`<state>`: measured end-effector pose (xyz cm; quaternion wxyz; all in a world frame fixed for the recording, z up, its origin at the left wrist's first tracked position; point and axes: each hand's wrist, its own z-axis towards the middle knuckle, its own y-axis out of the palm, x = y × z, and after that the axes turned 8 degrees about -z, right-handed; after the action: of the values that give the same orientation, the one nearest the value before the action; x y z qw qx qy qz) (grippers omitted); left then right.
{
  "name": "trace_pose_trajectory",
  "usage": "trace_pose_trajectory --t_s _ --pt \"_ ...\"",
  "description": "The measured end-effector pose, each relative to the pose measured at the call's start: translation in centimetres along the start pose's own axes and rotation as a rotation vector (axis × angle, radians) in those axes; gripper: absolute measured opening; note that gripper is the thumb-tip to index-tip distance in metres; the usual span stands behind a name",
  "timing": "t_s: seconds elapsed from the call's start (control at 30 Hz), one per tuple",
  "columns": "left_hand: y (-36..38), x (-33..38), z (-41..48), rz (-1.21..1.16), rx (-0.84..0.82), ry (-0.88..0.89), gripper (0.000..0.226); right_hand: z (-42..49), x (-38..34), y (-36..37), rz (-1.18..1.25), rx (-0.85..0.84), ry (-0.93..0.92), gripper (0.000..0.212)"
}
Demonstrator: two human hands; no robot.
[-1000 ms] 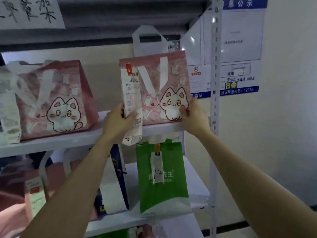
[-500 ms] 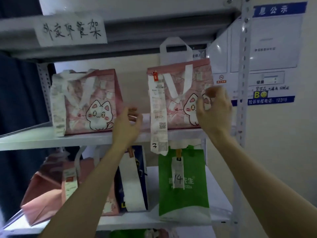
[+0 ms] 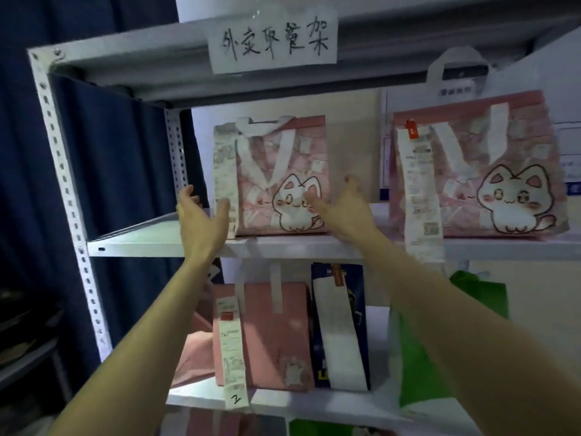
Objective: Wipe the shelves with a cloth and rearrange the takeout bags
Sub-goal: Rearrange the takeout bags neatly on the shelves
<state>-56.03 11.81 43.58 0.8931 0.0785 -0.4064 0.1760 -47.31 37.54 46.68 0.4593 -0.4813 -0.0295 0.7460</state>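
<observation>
Nearest, two bare forearms (image 3: 125,357) reach up and forward. Behind them, on the lower shelf (image 3: 201,401), a pink bag (image 3: 264,335), a blue bag (image 3: 341,319) and a green bag (image 3: 418,379) stand close in a row. Their receipts (image 3: 232,350) hang to the front, probably so that the orders can be read.

Higher, the left hand (image 3: 201,225) and the right hand (image 3: 345,212) are both spread wide and hold nothing. The palms face each other on the two sides of the cat bag (image 3: 283,171). I judge that they are placed so in order to clasp this bag by its sides, because the step in hand seems to be the rearranging. Whether the fingers (image 3: 188,199) touch it, I cannot tell.

The cat bag stands upright on the middle shelf (image 3: 141,243), with bare shelf at its left. A second cat bag (image 3: 490,171) stands well apart at the right. No cloth is in view. Farthest, a paper sign (image 3: 273,42) is stuck on the top shelf (image 3: 132,64).
</observation>
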Motion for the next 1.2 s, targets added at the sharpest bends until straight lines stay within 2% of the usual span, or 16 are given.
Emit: trace_pose_trajectory --t_s 0.03,0.1,0.2,0.37,0.5,0.6,0.7,0.83,0.93,1.03,1.1,1.13,1.2 --pt "-0.6 -0.6 1.1 -0.035 -0.111 -0.059 0.080 0.5 -0.1 0.8 0.050 0.003 0.044 0.111" --pt "-1.3 -1.9 2.8 -0.035 -0.286 -0.094 0.084 1.5 -0.7 2.7 0.110 0.024 0.101 0.100" --pt "-2.7 -4.1 4.9 0.002 -0.386 -0.036 0.076 1.4 -3.4 6.6 0.045 0.030 0.120 0.083" --pt "-9.4 -7.7 8.7 0.037 -0.273 0.010 0.067 -0.6 -9.7 14.5 -0.002 0.018 0.050 0.059" --pt "-15.1 -9.8 11.3 0.076 -0.199 0.010 0.074 -2.5 -14.3 19.3 -0.019 0.015 -0.021 0.034" --pt "-17.6 -10.6 12.0 0.112 -0.189 -0.018 0.086 -3.5 -16.9 21.8 -0.032 -0.027 -0.019 0.048" --pt "-18.7 -11.2 12.0 0.165 -0.278 -0.010 0.100 -3.9 -18.2 22.8 -0.064 -0.017 0.008 0.057" --pt "-18.9 -11.2 11.2 0.144 -0.338 0.031 0.101 -4.3 -18.1 22.3 -0.081 -0.030 0.030 0.058" --pt "-18.9 -11.0 9.8 0.153 -0.272 0.129 0.094 -5.1 -17.3 21.6 -0.104 -0.033 0.032 0.060" --pt "-19.3 -11.6 7.6 0.118 -0.036 0.314 0.072 -7.4 -15.6 20.6 -0.045 0.077 0.016 0.061" --pt "-19.4 -12.6 5.6 0.062 0.124 0.411 0.056 -9.8 -13.8 19.8 0.027 0.201 -0.017 0.051" --pt "-19.2 -13.3 4.3 0.027 0.143 0.428 0.050 -11.1 -12.7 19.5 0.056 0.255 -0.043 0.043" --pt "-18.5 -15.0 1.3 -0.003 0.055 0.438 0.041 -13.9 -10.2 19.0 0.104 0.314 -0.088 0.029"
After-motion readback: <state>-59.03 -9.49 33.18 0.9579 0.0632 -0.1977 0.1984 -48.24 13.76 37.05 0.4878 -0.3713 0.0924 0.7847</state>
